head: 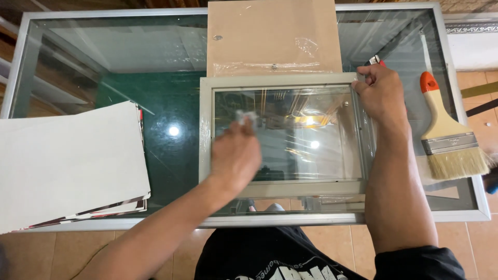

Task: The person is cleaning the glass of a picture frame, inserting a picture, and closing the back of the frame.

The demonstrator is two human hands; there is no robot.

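A grey picture frame [282, 188] with a glass pane lies flat on a glass-topped table [155, 93]. My left hand [236, 155] is over the left part of the pane, blurred, closed on a small white wad of tissue or cloth [246, 117] that touches the glass. My right hand [380, 93] grips the frame's upper right corner, fingers curled over its edge. A brown backing board [272, 36] covered in clear wrap lies just behind the frame.
A stack of white sheets [70, 163] lies at the table's left front. A wide paintbrush [448, 135] with an orange-tipped wooden handle rests at the right. A small red and silver tool [375, 60] peeks out behind my right hand. Tiled floor lies below.
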